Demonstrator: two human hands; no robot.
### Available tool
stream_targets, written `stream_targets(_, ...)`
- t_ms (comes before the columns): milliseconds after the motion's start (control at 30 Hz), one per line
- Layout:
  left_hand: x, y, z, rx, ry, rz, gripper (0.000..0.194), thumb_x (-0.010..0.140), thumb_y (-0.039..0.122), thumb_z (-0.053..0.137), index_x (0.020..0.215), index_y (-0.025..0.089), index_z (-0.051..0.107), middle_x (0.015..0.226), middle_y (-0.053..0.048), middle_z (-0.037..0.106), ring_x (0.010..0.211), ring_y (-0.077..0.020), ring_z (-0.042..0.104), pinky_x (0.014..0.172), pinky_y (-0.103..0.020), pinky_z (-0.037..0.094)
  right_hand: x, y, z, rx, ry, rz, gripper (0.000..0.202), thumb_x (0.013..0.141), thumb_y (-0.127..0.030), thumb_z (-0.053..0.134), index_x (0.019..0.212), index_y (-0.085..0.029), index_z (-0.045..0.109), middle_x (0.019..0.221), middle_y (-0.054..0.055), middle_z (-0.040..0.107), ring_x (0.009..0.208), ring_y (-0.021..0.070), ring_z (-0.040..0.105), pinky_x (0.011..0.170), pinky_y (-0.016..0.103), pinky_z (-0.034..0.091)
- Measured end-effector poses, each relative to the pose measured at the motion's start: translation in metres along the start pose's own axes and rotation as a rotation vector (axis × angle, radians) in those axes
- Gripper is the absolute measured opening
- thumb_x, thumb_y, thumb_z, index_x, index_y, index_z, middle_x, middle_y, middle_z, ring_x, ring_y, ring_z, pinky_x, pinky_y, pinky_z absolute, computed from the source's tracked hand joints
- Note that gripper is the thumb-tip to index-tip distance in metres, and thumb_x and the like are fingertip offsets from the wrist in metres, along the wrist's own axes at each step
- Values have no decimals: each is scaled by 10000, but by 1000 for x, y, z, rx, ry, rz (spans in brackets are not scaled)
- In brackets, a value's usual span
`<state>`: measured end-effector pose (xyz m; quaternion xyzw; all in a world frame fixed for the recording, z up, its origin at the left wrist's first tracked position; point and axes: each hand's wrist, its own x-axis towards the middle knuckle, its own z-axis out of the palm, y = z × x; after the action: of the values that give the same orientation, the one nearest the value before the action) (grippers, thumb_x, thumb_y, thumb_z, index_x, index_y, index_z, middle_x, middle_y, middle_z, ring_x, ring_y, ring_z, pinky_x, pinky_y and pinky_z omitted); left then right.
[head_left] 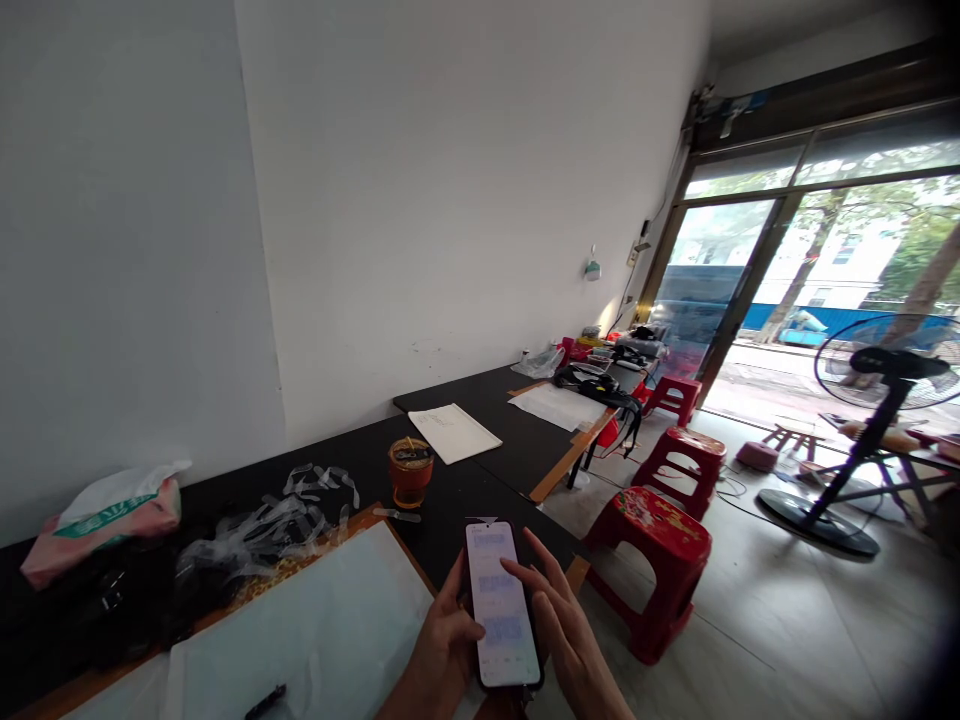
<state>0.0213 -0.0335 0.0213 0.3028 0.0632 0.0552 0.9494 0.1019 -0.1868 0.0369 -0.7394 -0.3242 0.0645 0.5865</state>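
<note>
A smartphone [501,605] with a lit white screen and dark edge is held upright at the bottom middle. My left hand [442,645] grips it along its left side, the thumb lying over the lower screen. At the phone's right edge, my right hand [562,625] has its fingers stretched apart. One right fingertip is over the upper part of the screen; whether it touches the glass I cannot tell. Blurred lines fill the screen, too small to read. Beyond the phone, a cup of amber drink [410,472] stands on the black table [465,500].
A white pad [454,432] lies behind the cup. To the left are tangled clear plastic strips [262,530], a tissue pack [120,520], a pale board [315,620] and a black pen [266,702]. Red stools [649,530] and a standing fan [847,470] occupy the floor at right.
</note>
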Motion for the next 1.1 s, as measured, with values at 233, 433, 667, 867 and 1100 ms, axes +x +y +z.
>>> stream_targets(233,-2,1,3,6,-10,5,1084,599,5,534,1564,239,98,1109,-97,709,941,-270,658,766,-357,473,-9,0,0,1,12,31,492,933,-647,402,1150,-345,724,1621,-18,275,1444,367,304,1192,524,239)
stream_targets(433,-1,-1,1,-19,-62,27,1126,570,30,534,1564,225,44,1102,-106,718,932,-276,660,718,-351,461,-10,0,1,-15,6,-3,507,933,-652,391,945,-301,757,1607,0,322,1404,374,368,1190,540,218)
stream_targets(667,-3,2,3,-14,-21,13,1105,582,17,552,1560,201,71,1126,-107,715,896,-259,653,764,-375,477,-9,-2,2,-45,12,-30,475,949,-623,389,1045,-327,749,1618,-18,292,1421,372,350,1189,529,243)
stream_targets(867,2,-2,-1,-30,-32,28,1087,551,-4,534,1551,203,161,1052,-93,740,857,-227,663,725,-334,463,-2,-9,8,-288,-28,-123,410,970,-528,437,1344,-435,577,1656,-118,117,1507,395,108,1195,589,205)
stream_targets(1100,0,-1,3,-27,-17,14,1073,572,6,537,1554,188,142,1089,-104,733,915,-251,661,746,-342,460,3,-8,13,-526,-26,-203,433,1000,-491,389,1427,-455,456,1668,-97,36,1517,395,45,1161,669,246)
